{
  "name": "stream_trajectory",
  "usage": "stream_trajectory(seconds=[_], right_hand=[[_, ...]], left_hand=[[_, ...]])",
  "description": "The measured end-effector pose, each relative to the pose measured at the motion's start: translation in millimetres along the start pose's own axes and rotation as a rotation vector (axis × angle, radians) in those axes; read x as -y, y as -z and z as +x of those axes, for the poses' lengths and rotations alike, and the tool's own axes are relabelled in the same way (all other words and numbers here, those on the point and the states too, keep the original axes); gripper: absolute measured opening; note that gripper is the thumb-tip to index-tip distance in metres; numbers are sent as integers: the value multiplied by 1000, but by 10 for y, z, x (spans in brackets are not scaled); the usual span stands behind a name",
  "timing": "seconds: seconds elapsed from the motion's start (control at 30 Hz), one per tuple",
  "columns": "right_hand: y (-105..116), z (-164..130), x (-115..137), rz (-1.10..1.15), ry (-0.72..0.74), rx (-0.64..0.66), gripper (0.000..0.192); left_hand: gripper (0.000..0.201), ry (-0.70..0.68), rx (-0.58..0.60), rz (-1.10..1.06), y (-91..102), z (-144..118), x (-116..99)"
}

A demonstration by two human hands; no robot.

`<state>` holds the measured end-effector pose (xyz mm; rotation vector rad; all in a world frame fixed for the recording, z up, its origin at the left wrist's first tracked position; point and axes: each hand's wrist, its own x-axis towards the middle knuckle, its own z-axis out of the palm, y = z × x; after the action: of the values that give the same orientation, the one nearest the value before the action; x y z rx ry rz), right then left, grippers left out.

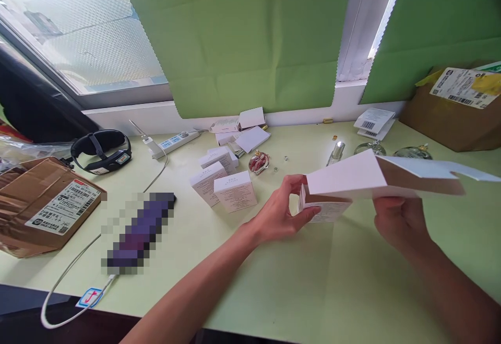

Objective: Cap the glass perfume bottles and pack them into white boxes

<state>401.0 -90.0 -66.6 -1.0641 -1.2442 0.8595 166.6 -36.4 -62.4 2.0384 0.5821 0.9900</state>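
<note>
My left hand [285,208] is closed around the left end of a small white carton [332,212] with fine printed text, thumb in front and fingers behind. Directly above that print spreads a white cardboard piece [348,174] with open flaps reaching right; whether both belong to one carton I cannot tell. My right hand [403,224] is curled beneath this cardboard, its fingertips partly hidden. Left of my hands stand several white printed cartons [235,191]. Between them and the window lies a round ornate bottle [259,162] with a reddish front.
A glass tube [335,153] and ornate bottles [413,152] stand behind the cardboard. Loose white cartons [252,138] lie by the sill. Brown parcels [50,203] flank the table. A phone [143,234] on a white cable, a power strip [176,143] and a black headset [102,152] lie left.
</note>
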Motion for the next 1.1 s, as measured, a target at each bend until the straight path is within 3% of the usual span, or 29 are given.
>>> stream_trajectory(seconds=[0.07,0.17,0.27,0.43,0.63,1.1], right_hand=[[-26,21,25,-138,151,-52,32],[-51,74,75,-315,380,-39,35],[-34,120,117,-432,492,-74,39],[30,147,159,-467,473,-119,30],[5,143,217,-501,547,29,34],[-40,136,227,-382,325,17,20]], left_hand=[[48,-5,3,-3,1,3,-4],[49,-13,1,-9,1,11,-7],[47,-22,-5,-18,2,20,-5],[44,-13,8,-30,9,29,4],[47,-50,1,-42,6,36,37],[48,-37,16,-68,13,49,51]])
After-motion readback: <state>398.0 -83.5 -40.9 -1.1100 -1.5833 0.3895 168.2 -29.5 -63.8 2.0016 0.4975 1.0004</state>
